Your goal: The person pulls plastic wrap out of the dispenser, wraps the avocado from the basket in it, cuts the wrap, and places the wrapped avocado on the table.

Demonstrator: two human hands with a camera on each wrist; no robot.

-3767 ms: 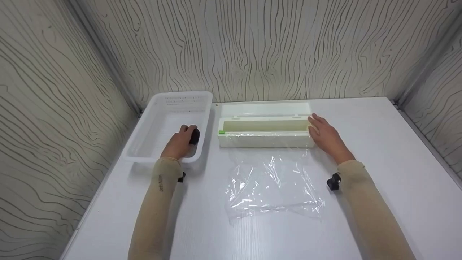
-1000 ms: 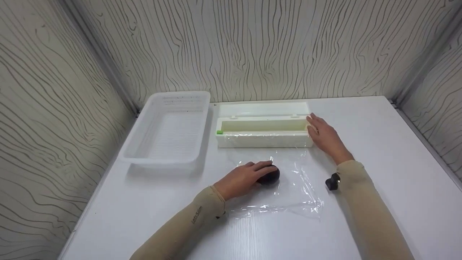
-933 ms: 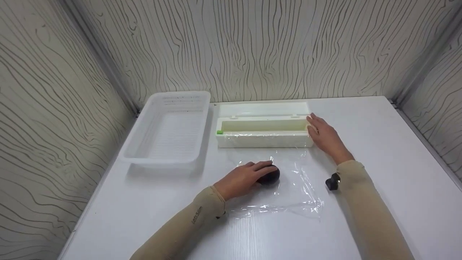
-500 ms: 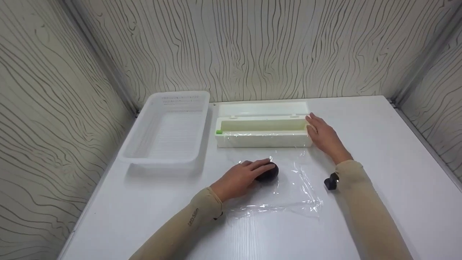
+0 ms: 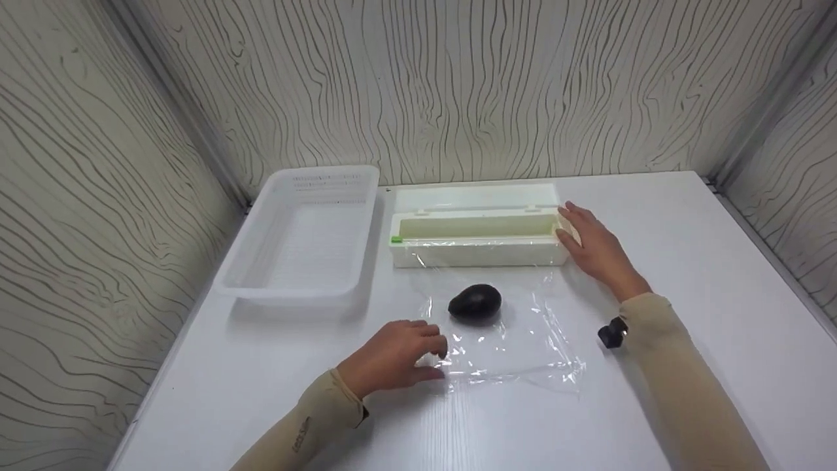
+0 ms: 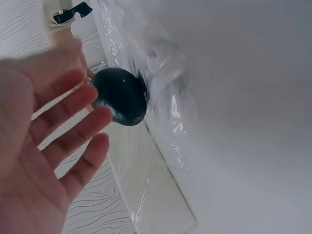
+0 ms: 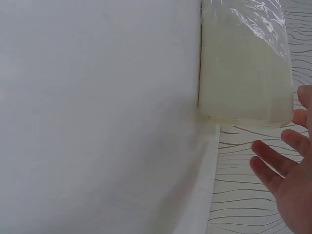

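A glossy black, pear-shaped fruit like an avocado (image 5: 475,302) lies on a sheet of clear plastic wrap (image 5: 503,350). The sheet runs from the front edge of a white wrap dispenser box (image 5: 480,255), whose lid (image 5: 477,195) is tipped back. My left hand (image 5: 399,356) is by the sheet's left edge, near side of the fruit. Its fingers (image 6: 78,129) are spread loosely with nothing between them in the left wrist view. At the box's right end, my right hand (image 5: 598,252) rests its fingertips on the corner; its other fingers (image 7: 270,158) are extended.
To the left of the box stands a white plastic basket (image 5: 225,288) with a raised rim. A small green slider (image 5: 397,239) is at the box's left front corner. The patterned wall panel (image 5: 471,91) rises behind the white table (image 5: 693,275).
My left hand brought the black fruit from the basket onto the plastic wrap, let it go and drew back toward the near left. My right hand stays at the box's right end.
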